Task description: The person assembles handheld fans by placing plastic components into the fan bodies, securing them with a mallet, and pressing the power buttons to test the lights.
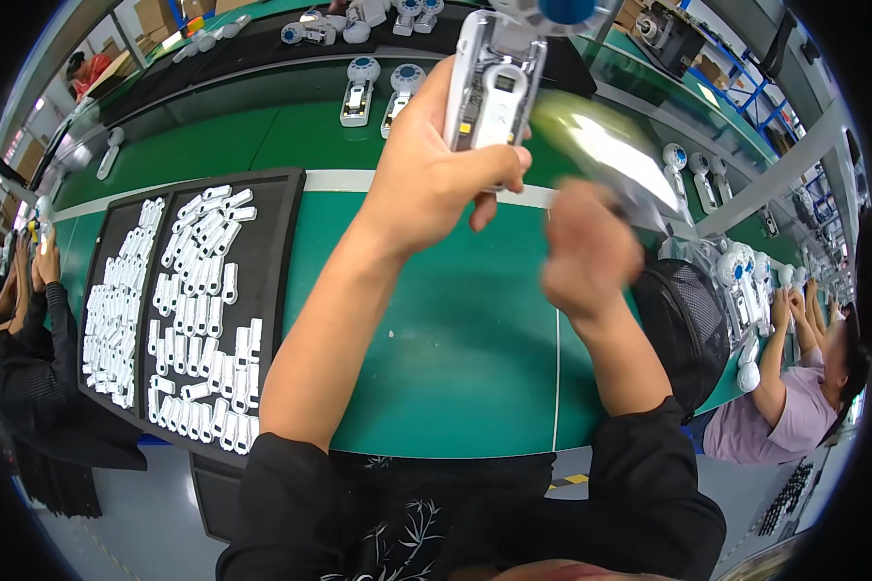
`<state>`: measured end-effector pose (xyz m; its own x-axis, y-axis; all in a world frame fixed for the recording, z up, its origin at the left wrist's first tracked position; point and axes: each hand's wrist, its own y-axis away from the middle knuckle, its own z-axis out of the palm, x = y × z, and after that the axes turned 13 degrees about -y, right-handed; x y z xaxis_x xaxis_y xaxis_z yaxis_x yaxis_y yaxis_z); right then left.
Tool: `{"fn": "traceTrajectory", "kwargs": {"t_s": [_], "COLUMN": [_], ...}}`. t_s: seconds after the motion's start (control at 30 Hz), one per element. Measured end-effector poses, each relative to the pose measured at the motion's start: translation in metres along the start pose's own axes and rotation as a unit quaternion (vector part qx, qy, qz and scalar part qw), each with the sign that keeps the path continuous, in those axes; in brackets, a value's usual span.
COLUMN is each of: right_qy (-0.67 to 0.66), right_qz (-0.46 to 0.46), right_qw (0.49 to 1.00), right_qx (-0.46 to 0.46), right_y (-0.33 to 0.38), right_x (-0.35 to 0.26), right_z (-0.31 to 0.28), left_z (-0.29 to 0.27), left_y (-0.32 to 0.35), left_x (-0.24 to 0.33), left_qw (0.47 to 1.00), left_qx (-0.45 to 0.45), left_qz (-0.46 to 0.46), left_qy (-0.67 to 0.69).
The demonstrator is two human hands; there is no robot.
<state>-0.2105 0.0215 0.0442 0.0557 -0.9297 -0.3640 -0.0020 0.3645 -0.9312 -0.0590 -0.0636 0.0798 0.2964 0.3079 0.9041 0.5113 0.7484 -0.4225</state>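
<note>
My left hand point(426, 179) is raised above the far part of the green bench. Its fingers are closed around a handheld device point(494, 92) with a clear casing, a small white panel and a round blue-centred head, partly cut off by the top edge. Right of it, my right hand point(591, 247) is curled and smeared by motion. At its fingers, a shiny yellow-green and white thing point(615, 145) is blurred too; its kind cannot be told. Several white plastic covers point(203, 310) with dark windows lie in rows in a black divided tray point(294, 223) beside my left arm.
A green conveyor point(291, 145) runs beyond the bench, carrying similar devices point(360, 92). To the right sits a black mesh bag point(688, 329), with more devices point(736, 276) behind it. Co-workers point(785, 387) work at the right and the left point(29, 339). A slanted metal post point(785, 165) stands at right.
</note>
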Motion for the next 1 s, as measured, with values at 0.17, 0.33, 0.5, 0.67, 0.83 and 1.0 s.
{"fn": "traceTrajectory", "kwargs": {"t_s": [0.17,0.33,0.5,0.67,0.83,1.0], "right_qy": [0.208,0.199,0.443,0.106,0.209,0.381], "right_qz": [0.116,0.086,-0.028,0.339,0.467,0.537], "right_qw": [0.971,0.975,0.895,0.929,0.858,0.733], "right_qx": [0.040,0.040,-0.045,0.106,0.030,-0.169], "right_y": [0.006,0.005,-0.010,-0.021,-0.015,0.014], "right_x": [0.003,0.002,-0.006,-0.016,0.014,0.053], "right_z": [0.004,0.002,0.001,0.008,-0.008,-0.010], "left_z": [-0.006,0.001,-0.002,-0.007,-0.018,-0.042], "left_y": [-0.002,0.001,0.002,-0.003,-0.010,-0.018], "left_x": [-0.005,-0.001,-0.003,-0.013,-0.019,-0.033], "left_qw": [1.000,0.998,0.999,0.997,0.970,0.977], "left_qx": [-0.002,-0.009,-0.021,0.045,0.121,0.135], "left_qz": [-0.022,-0.029,-0.040,-0.057,-0.085,-0.031], "left_qy": [-0.003,-0.063,-0.023,0.010,0.195,0.160]}}
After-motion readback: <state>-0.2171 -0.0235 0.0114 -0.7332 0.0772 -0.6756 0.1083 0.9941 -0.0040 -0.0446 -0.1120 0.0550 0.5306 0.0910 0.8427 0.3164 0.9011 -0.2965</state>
